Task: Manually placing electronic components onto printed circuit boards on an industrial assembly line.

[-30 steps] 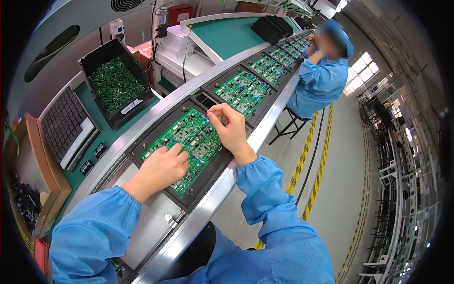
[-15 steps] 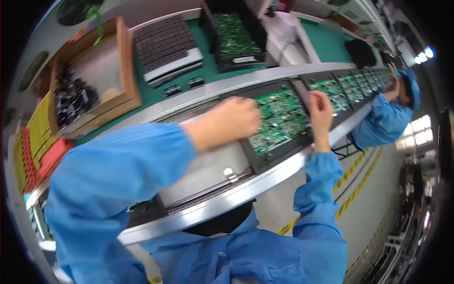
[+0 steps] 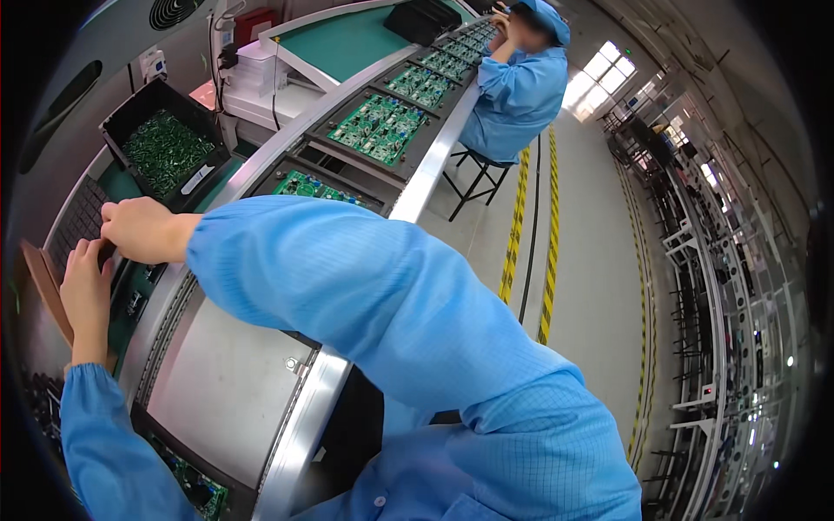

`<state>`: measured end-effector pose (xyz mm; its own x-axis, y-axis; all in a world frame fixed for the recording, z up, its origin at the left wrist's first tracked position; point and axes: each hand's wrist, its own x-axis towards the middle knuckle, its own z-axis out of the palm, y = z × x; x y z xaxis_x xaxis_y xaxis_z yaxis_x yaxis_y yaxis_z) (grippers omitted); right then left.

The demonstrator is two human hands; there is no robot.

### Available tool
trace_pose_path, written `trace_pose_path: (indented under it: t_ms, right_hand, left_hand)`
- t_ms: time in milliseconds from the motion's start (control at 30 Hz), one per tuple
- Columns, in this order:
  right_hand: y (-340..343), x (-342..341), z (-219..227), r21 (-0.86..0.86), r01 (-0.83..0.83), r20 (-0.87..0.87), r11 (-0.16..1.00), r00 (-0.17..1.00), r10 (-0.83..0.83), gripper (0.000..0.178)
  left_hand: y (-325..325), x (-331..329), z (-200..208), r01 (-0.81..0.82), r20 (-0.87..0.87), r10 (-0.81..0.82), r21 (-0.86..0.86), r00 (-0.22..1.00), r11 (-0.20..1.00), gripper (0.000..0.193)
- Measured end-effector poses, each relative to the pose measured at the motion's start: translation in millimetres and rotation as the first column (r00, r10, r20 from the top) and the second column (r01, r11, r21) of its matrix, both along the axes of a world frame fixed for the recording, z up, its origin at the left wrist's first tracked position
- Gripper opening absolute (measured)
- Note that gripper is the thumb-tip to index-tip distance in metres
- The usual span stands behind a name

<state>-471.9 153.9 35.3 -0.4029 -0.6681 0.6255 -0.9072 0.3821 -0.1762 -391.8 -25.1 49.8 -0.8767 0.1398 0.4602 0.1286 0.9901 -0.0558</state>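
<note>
My left hand (image 3: pixel 85 300) and my right hand (image 3: pixel 148 230) meet at the left, above the green bench beside the conveyor. Both have bent, closed fingers around a small dark thing whose kind I cannot make out. The right forearm reaches across the conveyor. Just beyond the hands lies a dark ribbed tray (image 3: pixel 78 213) of rows. A green circuit board (image 3: pixel 317 187) in a black frame shows partly behind my right sleeve. Another framed circuit board (image 3: pixel 378 128) lies farther up the line.
A black bin (image 3: pixel 195 181) of small green boards stands beyond my right hand. The conveyor's metal rail (image 3: pixel 326 382) runs past my body. A co-worker in blue (image 3: pixel 521 95) sits by the far end. A cardboard box edge (image 3: pixel 48 291) is near my left hand.
The view has swung, with the conveyor now running steeply upward. My hands have left the framed circuit board and come together over the side bench at the left.
</note>
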Motion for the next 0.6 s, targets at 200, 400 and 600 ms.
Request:
trace_pose_path:
  t_ms: [200,400,600]
  right_hand:
    - [-15.6,-12.0,-12.7,-0.066,-0.007,-0.049,0.998,0.999,0.004,0.014]
    - [-24.3,-9.1,-12.5,-0.034,-0.048,-0.106,0.998,0.993,0.044,0.013]
    - [-7.0,-19.4,-8.1,0.008,-0.081,-0.056,0.997,0.995,0.082,0.014]
  left_hand:
    - [-13.1,-12.0,-5.5,-0.026,0.012,0.027,-0.069,1.000,0.997,0.023]
    - [-18.5,-1.7,-13.6,-0.078,-0.011,0.078,-0.226,0.997,0.971,0.025]
    - [-8.6,-11.1,-18.2,-0.083,-0.021,0.080,-0.280,0.997,0.957,0.026]
